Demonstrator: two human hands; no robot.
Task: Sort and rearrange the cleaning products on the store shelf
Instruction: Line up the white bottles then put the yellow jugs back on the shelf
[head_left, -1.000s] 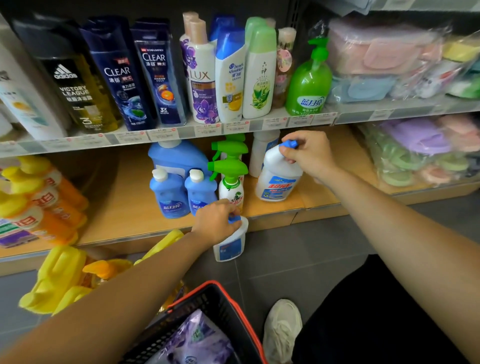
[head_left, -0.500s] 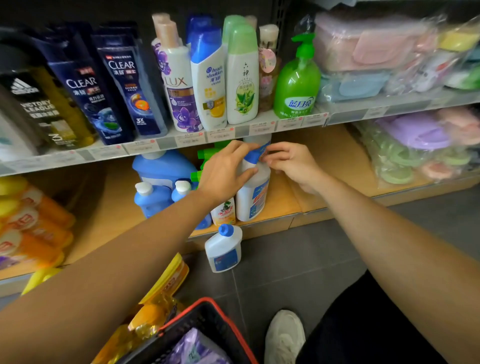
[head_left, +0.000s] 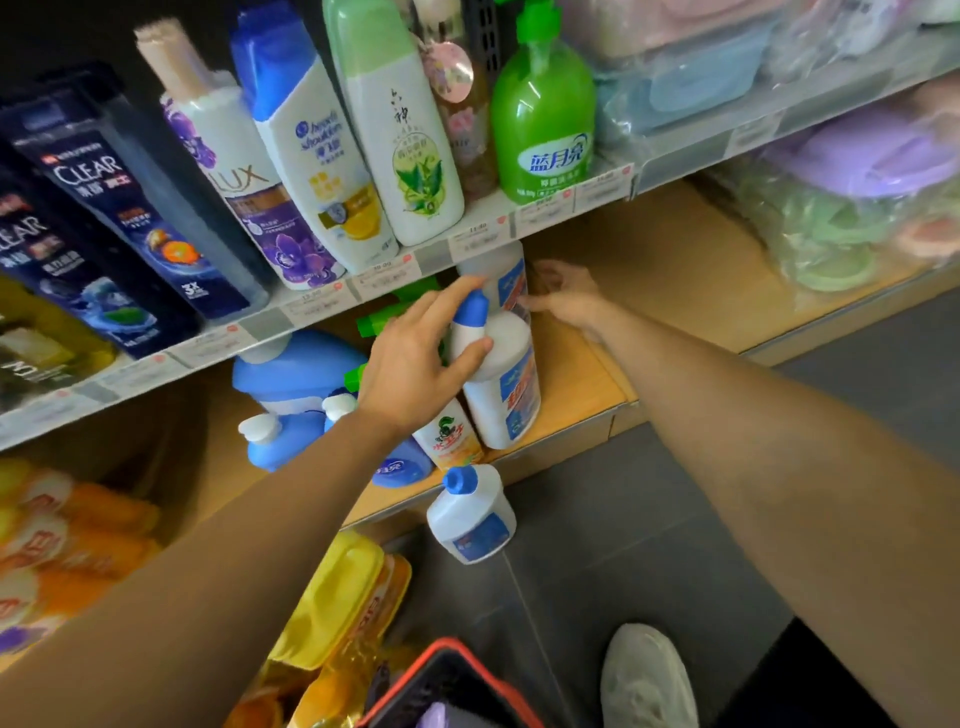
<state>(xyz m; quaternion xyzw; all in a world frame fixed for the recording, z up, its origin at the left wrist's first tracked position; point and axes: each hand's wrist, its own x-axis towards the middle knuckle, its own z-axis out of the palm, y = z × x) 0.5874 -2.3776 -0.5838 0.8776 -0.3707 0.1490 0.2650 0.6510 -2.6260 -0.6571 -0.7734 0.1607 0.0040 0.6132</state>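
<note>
Crowded at the left of the pale wooden lower shelf (head_left: 576, 379), rounded blue plastic detergent jugs with white caps (head_left: 291, 384) and green trigger-spray bottles (head_left: 382, 318) stand directly under the person's reaching left hand (head_left: 415, 364), and a careless sweep of that forearm could topple them. The hand's fingers and thumb are curled round the neck of a tall white plastic cleaner bottle with a blue cap (head_left: 506, 389), which stands at the shelf's front edge, touching a small white-and-orange spray bottle (head_left: 451, 439). Such a high hold on a narrow neck gives little control of the base; a slip there could send the bottle over the lip onto the grey tiled floor (head_left: 649, 519), where a squat white bottle with a blue cap (head_left: 472, 519) already sits just below the shelf. Directly behind, a second tall white bottle (head_left: 493, 270) has its top hidden by the upper shelf's price rail, and the right hand (head_left: 566, 299) lies open beside it, fingertips against its label, where a nudge could knock it back. The floor bottle also lies near a pale shoe (head_left: 644, 675), within reach of a kick. The jugs look smooth and bulbous, the sprayers angular, the white bottles glossy, slick-looking cylinders with sloped shoulders and paper-like labels.
</note>
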